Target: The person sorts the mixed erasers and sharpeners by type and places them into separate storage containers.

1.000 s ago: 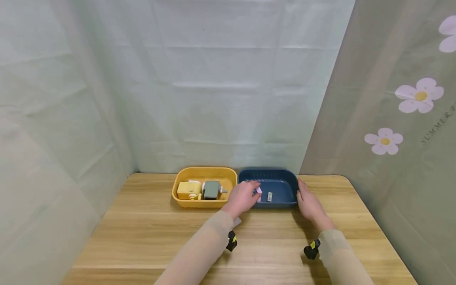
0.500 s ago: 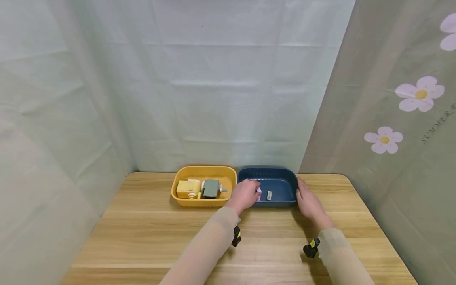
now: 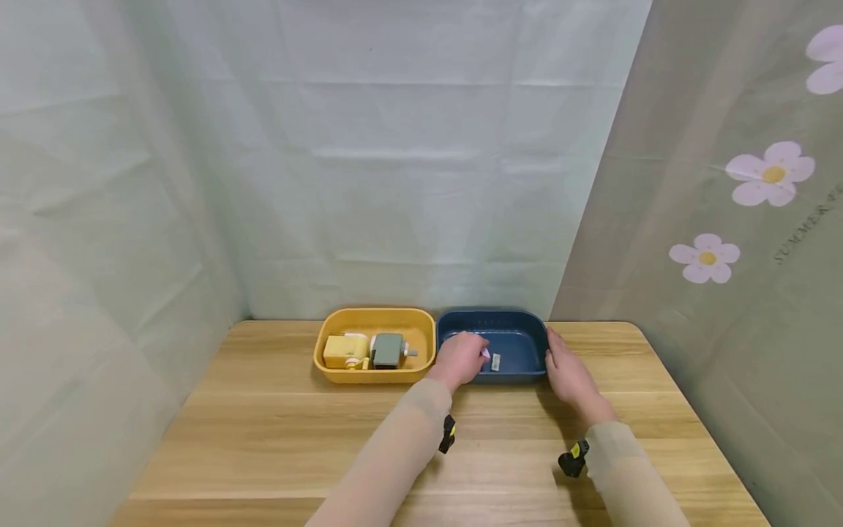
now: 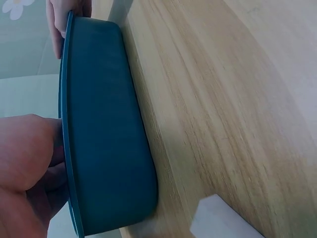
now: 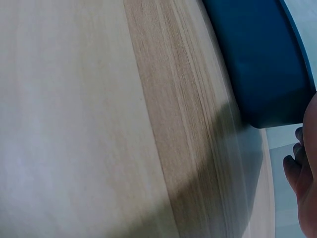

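My left hand (image 3: 459,359) reaches over the near wall of a dark blue bin (image 3: 516,316), fingers down inside it. It pinches a small pale pink piece (image 3: 486,354), mostly covered by the fingers. Close to those fingertips, a small whitish block (image 3: 495,362) lies on the bin floor. My right hand (image 3: 571,372) rests against the bin's right end, fingers fairly straight along the rim. In the left wrist view, the near wall hides the left fingertips.
A yellow bin (image 3: 421,322) stands left of the blue one, holding a yellow boxy item (image 3: 345,351) and a grey-green boxy item (image 3: 387,350) with a short rod. A white piece (image 4: 223,220) lies on the wooden table (image 3: 276,424). Curtains (image 3: 408,183) hang behind.
My left hand has shifted slightly right inside the blue bin, bringing the pink piece closer to the whitish block. The right hand stays at the bin's end.
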A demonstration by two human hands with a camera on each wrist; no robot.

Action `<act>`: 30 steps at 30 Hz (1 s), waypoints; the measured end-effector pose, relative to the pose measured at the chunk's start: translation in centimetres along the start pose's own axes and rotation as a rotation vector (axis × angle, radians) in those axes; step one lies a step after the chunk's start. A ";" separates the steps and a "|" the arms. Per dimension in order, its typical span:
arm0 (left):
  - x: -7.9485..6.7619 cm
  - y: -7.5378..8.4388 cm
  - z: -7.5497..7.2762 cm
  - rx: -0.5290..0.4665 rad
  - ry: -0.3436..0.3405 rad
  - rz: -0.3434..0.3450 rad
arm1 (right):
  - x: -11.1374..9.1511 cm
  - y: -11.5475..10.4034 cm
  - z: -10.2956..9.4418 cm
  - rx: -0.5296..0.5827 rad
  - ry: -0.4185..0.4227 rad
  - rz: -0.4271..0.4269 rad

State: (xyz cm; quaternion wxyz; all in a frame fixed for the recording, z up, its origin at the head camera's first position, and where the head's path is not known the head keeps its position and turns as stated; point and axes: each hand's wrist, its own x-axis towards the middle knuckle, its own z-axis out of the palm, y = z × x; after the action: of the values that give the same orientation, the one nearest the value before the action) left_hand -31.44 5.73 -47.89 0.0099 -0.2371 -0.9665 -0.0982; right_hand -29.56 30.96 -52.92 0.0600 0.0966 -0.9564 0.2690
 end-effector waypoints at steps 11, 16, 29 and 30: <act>0.7 0.5 0.3 -0.022 -0.051 -0.024 | 0.1 0.4 0.2 0.003 -0.005 0.001; 0.8 0.4 0.4 -0.007 -0.056 -0.013 | 0.1 0.3 0.3 0.005 -0.005 0.002; 0.4 -0.3 0.2 -0.015 -0.034 -0.032 | 0.0 0.2 0.2 0.007 -0.002 0.006; 0.4 -0.4 0.2 -0.019 -0.031 -0.032 | 0.0 0.1 0.2 0.006 -0.001 0.007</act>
State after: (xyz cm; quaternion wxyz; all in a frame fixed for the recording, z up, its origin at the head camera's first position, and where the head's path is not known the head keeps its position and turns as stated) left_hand -31.96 5.61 -48.14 -0.0087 -0.2234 -0.9692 -0.1037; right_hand -29.64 30.95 -53.15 0.0582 0.0938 -0.9560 0.2719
